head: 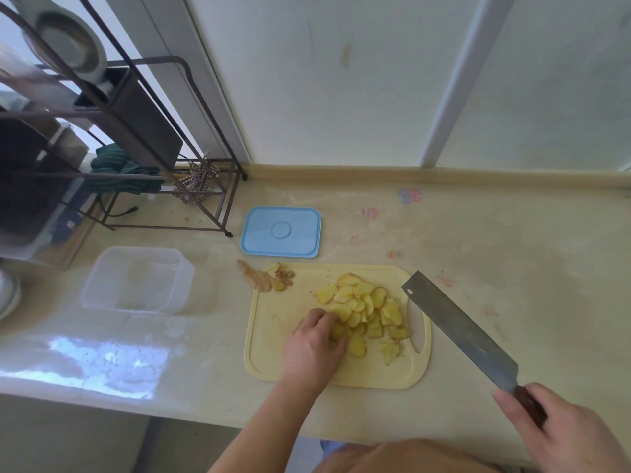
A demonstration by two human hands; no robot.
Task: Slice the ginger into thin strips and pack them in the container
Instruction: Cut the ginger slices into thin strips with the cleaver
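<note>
A pile of thin yellow ginger slices [367,307] lies on the pale yellow cutting board [269,336]. My left hand [316,346] rests on the near left side of the pile, fingers curled onto a few slices. A ginger peel strip and trimmings [261,278] sit at the board's far left corner. My right hand [560,431] grips the dark handle of a cleaver [457,324], whose blade is raised and points away over the board's right edge. The clear plastic container [136,279] stands open to the left, its blue lid [280,231] lying beyond the board.
A dark metal rack [143,138] with dishes and cloths stands at the back left of the beige counter [512,268]. A wall with a vertical pipe [457,80] closes the back. The counter's near edge runs below the board.
</note>
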